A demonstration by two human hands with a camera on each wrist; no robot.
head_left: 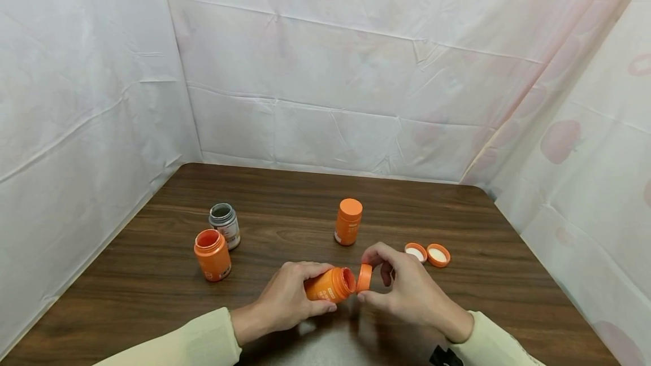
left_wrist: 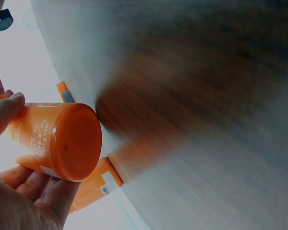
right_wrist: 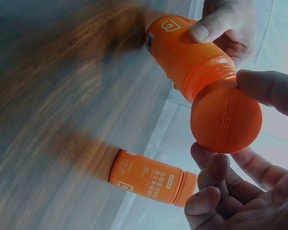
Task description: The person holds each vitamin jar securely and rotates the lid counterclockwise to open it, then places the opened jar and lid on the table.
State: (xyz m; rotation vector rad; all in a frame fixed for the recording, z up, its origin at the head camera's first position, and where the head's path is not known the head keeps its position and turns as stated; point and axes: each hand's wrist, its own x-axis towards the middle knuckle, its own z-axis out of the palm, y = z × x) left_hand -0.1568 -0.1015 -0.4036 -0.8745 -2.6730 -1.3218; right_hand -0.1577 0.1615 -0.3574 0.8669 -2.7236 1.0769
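Note:
My left hand (head_left: 292, 295) grips an orange pill bottle (head_left: 325, 286) lying tilted on its side above the table, its open mouth turned to the right. Between thumb and fingers, my right hand (head_left: 402, 287) pinches an orange screw cap (head_left: 364, 277) by its rim, just off the bottle's mouth. In the right wrist view the cap (right_wrist: 225, 117) overlaps the bottle's neck, its embossed top facing the camera. The left wrist view shows the base of the held bottle (left_wrist: 79, 143). Whatever is inside the bottle is hidden.
A capped orange bottle (head_left: 348, 222) stands upright beyond the hands. On the left, an open orange bottle (head_left: 213, 261) stands in front of an open grey bottle (head_left: 226, 227). Two orange caps (head_left: 438, 255) lie with their white insides up at the right. White sheets (head_left: 325, 72) surround the wooden table (head_left: 285, 196).

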